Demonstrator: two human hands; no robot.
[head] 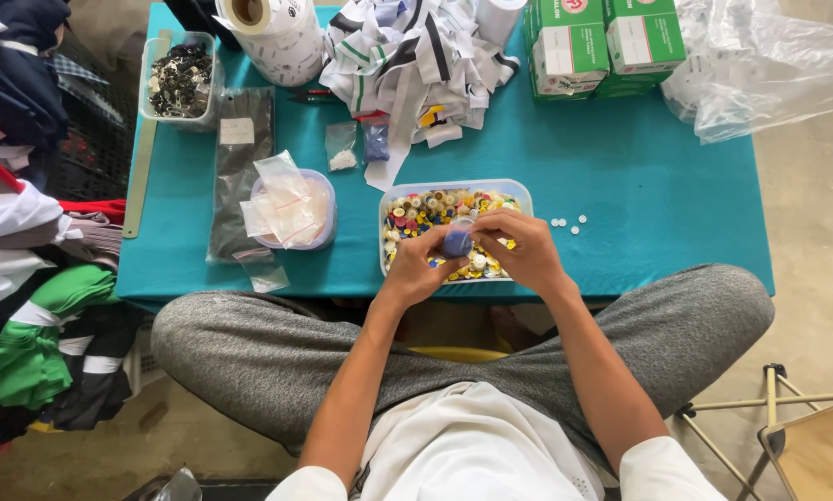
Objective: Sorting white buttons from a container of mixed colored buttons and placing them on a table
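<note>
A clear plastic tub (520, 191) full of mixed coloured buttons sits at the near edge of a teal table (639, 176). Over its front half my left hand (418, 267) and my right hand (520, 247) meet and together hold a small clear bag with blue buttons (456, 242). The fingers of both hands pinch the bag from either side. A few loose white buttons (568, 224) lie on the table just right of the tub.
A round tub with small clear bags (291, 210) stands left of the button tub. Behind lie a dark flat bag (240, 148), a tub of dark parts (180, 79), striped fabric strips (416, 51), green boxes (602, 42), crumpled plastic (769, 65). Clothes (27, 278) pile at left.
</note>
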